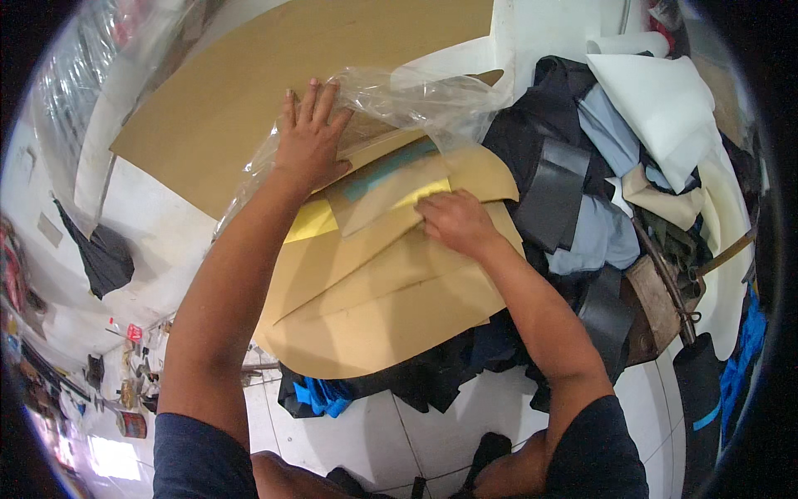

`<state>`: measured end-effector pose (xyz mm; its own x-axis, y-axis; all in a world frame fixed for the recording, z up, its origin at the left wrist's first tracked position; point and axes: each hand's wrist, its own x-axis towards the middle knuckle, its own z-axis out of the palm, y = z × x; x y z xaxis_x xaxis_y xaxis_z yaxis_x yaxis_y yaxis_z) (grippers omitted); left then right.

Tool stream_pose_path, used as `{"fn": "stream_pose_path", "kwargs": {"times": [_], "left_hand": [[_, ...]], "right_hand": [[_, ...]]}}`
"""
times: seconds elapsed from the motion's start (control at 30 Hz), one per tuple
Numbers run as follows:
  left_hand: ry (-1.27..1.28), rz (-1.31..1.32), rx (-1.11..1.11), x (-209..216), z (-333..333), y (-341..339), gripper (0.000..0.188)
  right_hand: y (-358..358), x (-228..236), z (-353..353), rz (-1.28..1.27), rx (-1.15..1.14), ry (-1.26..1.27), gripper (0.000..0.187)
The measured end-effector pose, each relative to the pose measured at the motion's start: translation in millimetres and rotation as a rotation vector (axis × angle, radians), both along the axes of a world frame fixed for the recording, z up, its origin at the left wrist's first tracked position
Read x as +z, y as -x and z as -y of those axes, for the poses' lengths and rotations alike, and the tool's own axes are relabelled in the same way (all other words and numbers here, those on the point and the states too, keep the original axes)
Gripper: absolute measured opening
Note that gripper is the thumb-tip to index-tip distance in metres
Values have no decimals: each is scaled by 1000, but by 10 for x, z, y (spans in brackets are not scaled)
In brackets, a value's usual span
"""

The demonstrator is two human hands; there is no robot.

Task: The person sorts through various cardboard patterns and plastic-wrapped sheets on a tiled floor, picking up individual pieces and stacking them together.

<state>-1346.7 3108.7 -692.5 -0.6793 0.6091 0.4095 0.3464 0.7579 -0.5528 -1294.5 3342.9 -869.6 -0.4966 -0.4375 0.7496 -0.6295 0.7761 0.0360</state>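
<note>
Fingers spread, my left hand (312,137) lies flat on a crumpled clear plastic sheet (416,93) at the far side of a stack of tan card sheets (357,333). My right hand (459,223) is closed, its curled fingers at the raised edge of a tan sheet in the stack. Between the hands, yellow pieces (313,221) and a blue-green strip (389,172) show among the layers; the strip looks partly covered by plastic. The top sheets are bent and creased. My right fingertips are partly hidden.
Behind the stack a large brown board (249,83) leans against the white wall. Dark and grey fabric pieces (573,191) are heaped on the right, with white sheets (657,108). A dark roll (698,399) stands far right. Small clutter (133,366) lies on the left.
</note>
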Motion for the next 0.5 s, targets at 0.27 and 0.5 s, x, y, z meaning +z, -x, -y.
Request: {"fn": "stream_pose_path", "kwargs": {"times": [0.27, 0.5], "left_hand": [[-52, 14, -77, -79, 11, -82, 95], [216, -88, 14, -216, 1, -21, 82]], "right_hand": [[430, 640, 462, -99, -28, 341, 25], [308, 715, 439, -71, -96, 353, 24]]}}
